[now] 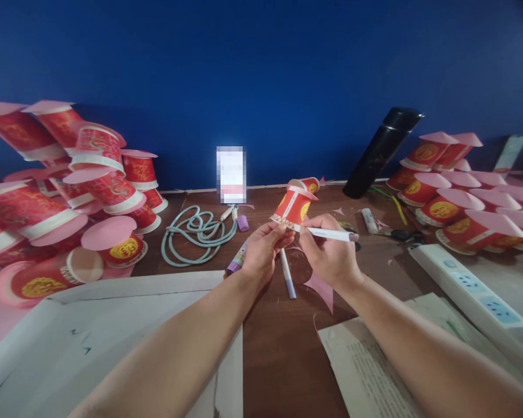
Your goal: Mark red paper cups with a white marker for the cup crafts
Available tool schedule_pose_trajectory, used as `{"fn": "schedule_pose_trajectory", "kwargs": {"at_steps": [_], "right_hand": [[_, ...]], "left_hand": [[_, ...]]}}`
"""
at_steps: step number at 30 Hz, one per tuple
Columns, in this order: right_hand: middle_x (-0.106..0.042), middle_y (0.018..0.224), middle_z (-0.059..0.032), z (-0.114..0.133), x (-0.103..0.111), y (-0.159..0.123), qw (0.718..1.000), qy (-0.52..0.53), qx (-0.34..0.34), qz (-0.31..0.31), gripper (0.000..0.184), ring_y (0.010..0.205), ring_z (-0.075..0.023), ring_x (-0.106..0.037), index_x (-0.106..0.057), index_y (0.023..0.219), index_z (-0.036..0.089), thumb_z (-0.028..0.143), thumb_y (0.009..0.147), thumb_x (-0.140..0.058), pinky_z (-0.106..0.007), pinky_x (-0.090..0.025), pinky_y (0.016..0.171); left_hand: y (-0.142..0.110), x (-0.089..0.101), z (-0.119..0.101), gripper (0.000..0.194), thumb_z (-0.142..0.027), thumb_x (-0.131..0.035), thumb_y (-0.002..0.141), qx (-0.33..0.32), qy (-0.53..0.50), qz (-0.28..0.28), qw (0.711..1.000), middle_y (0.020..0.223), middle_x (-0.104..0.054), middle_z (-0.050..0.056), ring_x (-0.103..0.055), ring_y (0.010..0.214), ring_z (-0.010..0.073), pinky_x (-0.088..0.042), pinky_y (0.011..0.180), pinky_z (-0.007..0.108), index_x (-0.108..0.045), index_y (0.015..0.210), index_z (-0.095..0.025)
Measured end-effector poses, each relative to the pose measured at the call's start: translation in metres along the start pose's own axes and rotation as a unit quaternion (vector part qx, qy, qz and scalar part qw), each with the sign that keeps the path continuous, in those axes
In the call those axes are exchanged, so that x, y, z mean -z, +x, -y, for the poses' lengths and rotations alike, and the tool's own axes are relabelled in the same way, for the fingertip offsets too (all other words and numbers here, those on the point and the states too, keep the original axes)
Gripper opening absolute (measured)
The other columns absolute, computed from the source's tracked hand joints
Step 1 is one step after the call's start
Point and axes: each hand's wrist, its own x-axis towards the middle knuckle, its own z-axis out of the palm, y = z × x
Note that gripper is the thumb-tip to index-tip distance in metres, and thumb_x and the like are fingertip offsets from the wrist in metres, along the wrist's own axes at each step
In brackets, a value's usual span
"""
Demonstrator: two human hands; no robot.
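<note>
A red paper cup (pixel 291 203) with a yellow emblem, a zigzag-patterned white band and a pink paper disc on top is held by my left hand (pixel 264 247), which pinches its lower rim. In my right hand (pixel 331 249) is a white marker pen (pixel 329 233), gripped like a pencil with its tip end at the cup's patterned band. The tip itself is hidden by the fingers. Below the hands, a second white pen (pixel 287 273) with a purplish end lies on the brown table (pixel 279 360). Behind the held cup sits another red cup (pixel 312 184).
Decorated red cups (pixel 100 148) pile up at left, and more cups (pixel 451 200) stand at right. Around lie a coiled cable (pixel 200 235), pink paper scrap (pixel 320 290), glue stick (pixel 368 220), power strip (pixel 475 284) and white board (pixel 135 348). A black flask (pixel 379 154) leans against the blue wall.
</note>
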Motion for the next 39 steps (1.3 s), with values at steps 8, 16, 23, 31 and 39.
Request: {"fn": "schedule_pose_trajectory", "kwargs": {"at_steps": [8, 16, 23, 31, 39], "right_hand": [[-0.063, 0.077, -0.0007, -0.0026, -0.0033, -0.0022, 1.0, 0.018, 0.011, 0.001, 0.009, 0.067, -0.0144, -0.06, -0.057, 0.086, 0.021, 0.029, 0.081, -0.056, -0.027, -0.046, 0.061], [-0.063, 0.076, -0.0011, -0.0023, -0.0039, -0.0025, 1.0, 0.002, 0.023, -0.006, 0.012, 0.066, -0.0144, -0.06, -0.057, 0.084, 0.021, 0.032, 0.082, -0.055, -0.027, -0.045, 0.059], [-0.064, 0.076, -0.001, -0.0003, -0.0027, -0.0021, 0.999, -0.026, 0.021, -0.013, 0.012, 0.064, -0.0136, -0.06, -0.058, 0.083, 0.021, 0.033, 0.082, -0.055, -0.026, -0.045, 0.058], [-0.065, 0.081, -0.002, -0.0002, -0.0009, -0.0005, 0.999, -0.024, 0.017, -0.027, 0.011, 0.069, -0.0148, -0.062, -0.058, 0.086, 0.021, 0.031, 0.082, -0.056, -0.026, -0.046, 0.061], [-0.065, 0.082, -0.0028, -0.0016, -0.0001, 0.0016, 0.999, -0.02, 0.022, -0.034, 0.011, 0.07, -0.0146, -0.061, -0.057, 0.087, 0.02, 0.03, 0.083, -0.056, -0.027, -0.046, 0.061]], "left_hand": [[-0.0021, -0.0024, -0.0021, 0.015, -0.022, -0.073, 0.067, 0.008, -0.027, 0.009, 1.0, 0.072, -0.065, 0.001, -0.061, 0.071, 0.0074, -0.047, 0.077, 0.022, -0.063, 0.071, -0.013], [0.0, -0.0029, 0.0009, 0.019, -0.017, -0.078, 0.061, 0.004, -0.039, 0.015, 0.999, 0.071, -0.065, 0.0, -0.062, 0.071, 0.0076, -0.048, 0.08, 0.023, -0.061, 0.069, -0.013], [-0.0015, -0.0039, 0.0001, 0.016, -0.017, -0.076, 0.062, 0.003, -0.027, 0.013, 1.0, 0.07, -0.065, 0.001, -0.062, 0.07, 0.0075, -0.048, 0.079, 0.023, -0.061, 0.067, -0.012], [-0.0024, -0.0038, -0.0004, 0.016, -0.018, -0.075, 0.062, 0.007, -0.022, 0.02, 1.0, 0.071, -0.066, 0.002, -0.062, 0.07, 0.0083, -0.048, 0.08, 0.024, -0.061, 0.066, -0.013], [-0.0023, -0.003, 0.0003, 0.017, -0.018, -0.076, 0.063, 0.008, -0.025, 0.023, 0.999, 0.071, -0.066, 0.002, -0.063, 0.07, 0.0086, -0.048, 0.08, 0.024, -0.061, 0.067, -0.012]]}}
